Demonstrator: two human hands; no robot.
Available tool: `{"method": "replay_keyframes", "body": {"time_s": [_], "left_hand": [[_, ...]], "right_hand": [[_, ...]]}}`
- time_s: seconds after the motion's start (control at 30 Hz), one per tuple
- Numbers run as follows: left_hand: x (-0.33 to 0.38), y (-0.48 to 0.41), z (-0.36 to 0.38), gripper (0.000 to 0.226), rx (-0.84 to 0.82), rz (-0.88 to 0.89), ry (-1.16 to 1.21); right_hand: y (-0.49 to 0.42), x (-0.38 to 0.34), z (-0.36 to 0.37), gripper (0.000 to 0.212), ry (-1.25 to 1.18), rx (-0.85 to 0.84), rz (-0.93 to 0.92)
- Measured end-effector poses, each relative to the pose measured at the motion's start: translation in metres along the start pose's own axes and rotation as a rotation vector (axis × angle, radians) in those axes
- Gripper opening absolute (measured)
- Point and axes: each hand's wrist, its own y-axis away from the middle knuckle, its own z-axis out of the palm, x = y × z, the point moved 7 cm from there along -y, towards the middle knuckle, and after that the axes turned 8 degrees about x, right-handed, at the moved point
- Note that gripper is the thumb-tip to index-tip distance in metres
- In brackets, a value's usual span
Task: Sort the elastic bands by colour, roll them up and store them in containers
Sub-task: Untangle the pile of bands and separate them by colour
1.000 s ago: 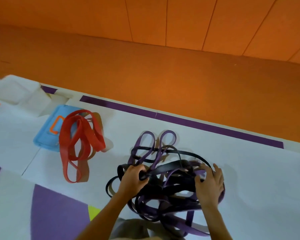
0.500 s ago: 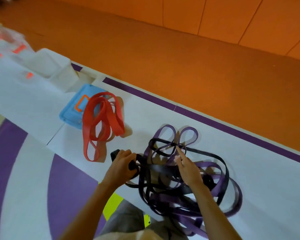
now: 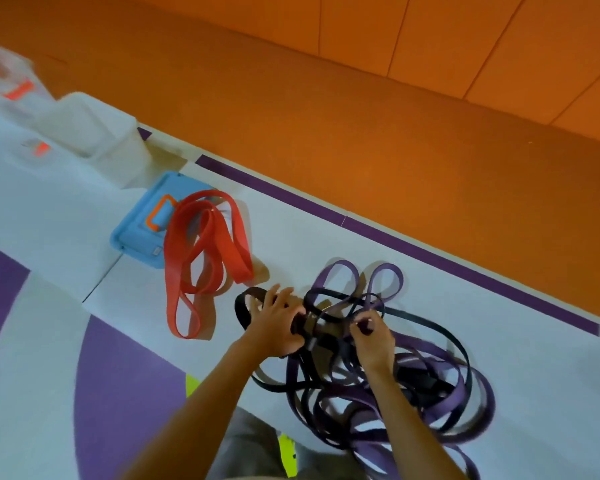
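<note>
Sorting stage for sure, nothing's rolled yet. Far left, white containers [image 3: 94, 140] sit on the floor mat [image 3: 499, 341], then what looks like a blue lid [image 3: 142, 230] with the red bands [image 3: 201, 251] half draped over it, already in their own pile. Left hand [image 3: 274, 323] grips a bunched black band [image 3: 245, 304], its loop sticking out to the left. Right hand [image 3: 373, 337] pinches a dark strand at the top of the purple-and-black tangle [image 3: 430, 393], just right of the reds. Next move imo: tease that black one free slowly. The loops cross everywhere, so a hard yank would likely tighten things.
</note>
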Motion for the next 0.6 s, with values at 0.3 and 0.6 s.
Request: {"method": "replay_keyframes", "body": {"time_s": [0.3,0.6], "left_hand": [[0.012,-0.071,-0.022,0.066,0.192,-0.134,-0.105],[0.064,-0.127,0.012,0.036,0.065,0.099,-0.05]], "right_hand": [[0.022,0.022,-0.018,0.079,0.013,-0.028,0.041],[0.023,0.003,-0.047,0.039,0.271,0.117,-0.409]]}}
